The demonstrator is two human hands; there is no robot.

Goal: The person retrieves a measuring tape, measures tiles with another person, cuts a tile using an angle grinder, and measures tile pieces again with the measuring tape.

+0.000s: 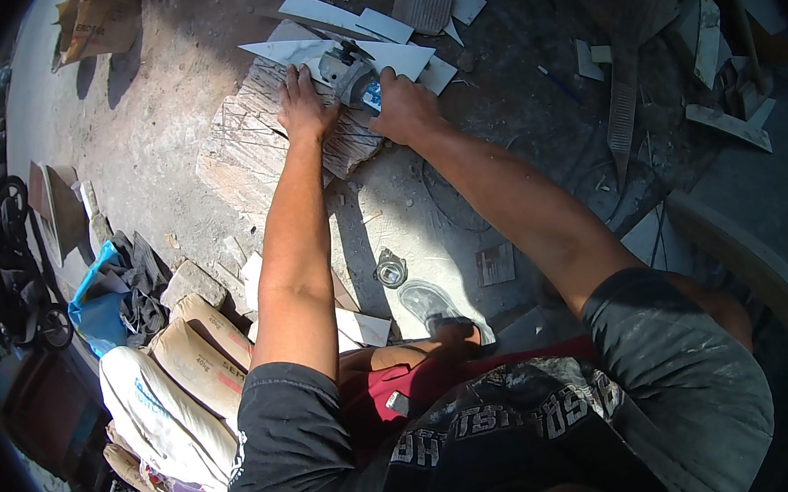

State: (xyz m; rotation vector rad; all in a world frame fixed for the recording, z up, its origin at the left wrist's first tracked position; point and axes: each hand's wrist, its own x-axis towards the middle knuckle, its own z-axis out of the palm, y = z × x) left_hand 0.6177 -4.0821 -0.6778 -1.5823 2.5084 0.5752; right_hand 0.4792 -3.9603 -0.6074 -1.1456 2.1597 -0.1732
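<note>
Nearest in my view, a foot in a sandal (432, 304) rests on the floor by a small round dark part (390, 268). Farther off, on rough slabs (238, 156), my left hand (306, 113) lies with fingers slightly spread near a white tile (404, 56); whether it grips, I can't tell. My right hand (406, 112) curls around the near-right end of a grinder (349, 74), whose long axis runs far-left; the left hand sits just left, apparently not holding it. Tile scraps (327, 16) lie beyond.

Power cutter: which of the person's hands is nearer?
Right. The right hand grips the power cutter; the left hand is to its left, by the white tile.
</note>
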